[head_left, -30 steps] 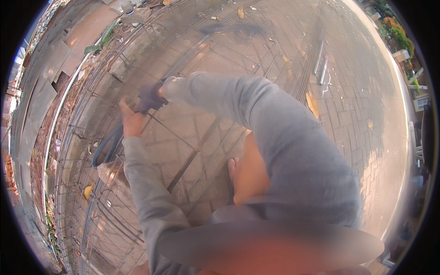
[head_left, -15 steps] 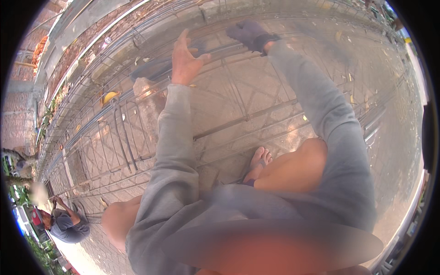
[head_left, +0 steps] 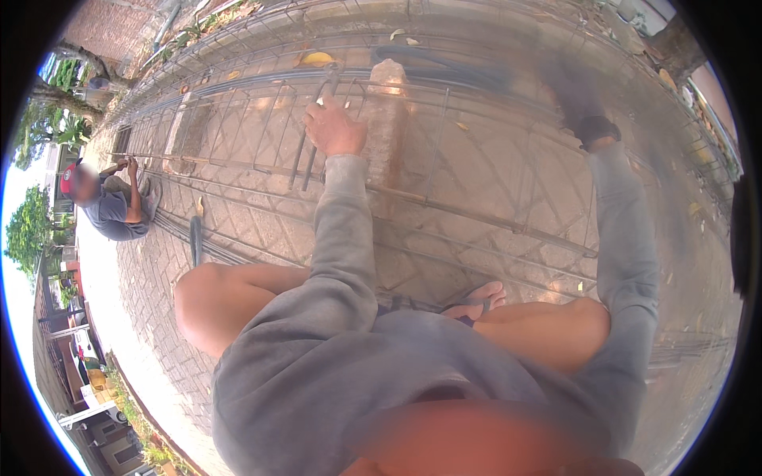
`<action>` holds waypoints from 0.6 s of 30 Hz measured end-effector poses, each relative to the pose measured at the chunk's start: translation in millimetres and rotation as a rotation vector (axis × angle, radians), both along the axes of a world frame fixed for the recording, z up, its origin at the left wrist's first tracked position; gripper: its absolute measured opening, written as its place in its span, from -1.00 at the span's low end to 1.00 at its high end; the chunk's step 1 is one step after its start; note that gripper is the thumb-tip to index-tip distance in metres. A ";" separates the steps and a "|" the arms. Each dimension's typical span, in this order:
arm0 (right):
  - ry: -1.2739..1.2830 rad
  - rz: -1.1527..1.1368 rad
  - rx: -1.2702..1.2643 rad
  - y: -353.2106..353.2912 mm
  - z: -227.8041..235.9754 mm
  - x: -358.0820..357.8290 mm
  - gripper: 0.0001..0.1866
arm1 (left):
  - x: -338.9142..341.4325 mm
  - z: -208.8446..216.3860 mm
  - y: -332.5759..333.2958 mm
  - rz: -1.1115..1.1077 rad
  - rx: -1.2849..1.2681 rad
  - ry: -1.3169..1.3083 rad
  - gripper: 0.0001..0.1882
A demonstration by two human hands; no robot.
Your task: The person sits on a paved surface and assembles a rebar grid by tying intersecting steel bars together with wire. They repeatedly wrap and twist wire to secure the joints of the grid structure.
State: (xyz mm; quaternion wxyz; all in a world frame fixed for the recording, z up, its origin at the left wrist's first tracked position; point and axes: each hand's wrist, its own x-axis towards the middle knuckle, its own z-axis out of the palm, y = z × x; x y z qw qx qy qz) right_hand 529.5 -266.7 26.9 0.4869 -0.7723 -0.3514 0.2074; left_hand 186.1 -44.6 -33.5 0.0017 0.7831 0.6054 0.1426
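My bare left hand (head_left: 336, 128) is over the rebar cage with thumb and fingers apart. Beside and partly under it are long-handled metal pincers (head_left: 299, 163); I cannot tell whether the fingers touch them. To the right of this hand, a rough concrete block (head_left: 386, 135) stands among the bars of the rebar cage (head_left: 476, 208). My right hand (head_left: 573, 99), in a dark glove, is stretched out to the far right over the bars. Motion smears its fingers, so whether it holds anything is not visible.
A co-worker (head_left: 119, 198) in a red cap crouches at the left by the cage's end. Loose rods (head_left: 214, 247) lie near my left knee. A yellow curved object (head_left: 317, 59) and a dark hose-like strip (head_left: 444, 67) lie beyond the cage. Paving (head_left: 171, 274) spreads underneath.
The view has swung leftward, so the co-worker and block appear farther right and higher. My left hand has come to the pincers. My right hand has moved away to the right.
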 end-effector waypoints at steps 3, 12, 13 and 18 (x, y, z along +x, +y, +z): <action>0.081 -0.009 -0.175 -1.5 -3.0 -6.1 -0.51 | -20.5 -3.9 17.0 0.061 0.095 0.024 -0.26; -0.020 0.312 -0.192 -23.2 19.4 -62.0 -0.66 | -18.4 2.6 39.0 -0.184 0.100 0.265 -0.33; -0.034 0.314 -0.223 -23.6 22.2 -66.7 -0.68 | -25.4 5.6 44.5 -0.207 0.148 0.244 -0.34; 0.013 0.356 -0.184 -18.4 15.7 -77.7 -0.73 | -44.6 -2.8 116.9 -0.246 -0.083 0.045 -0.38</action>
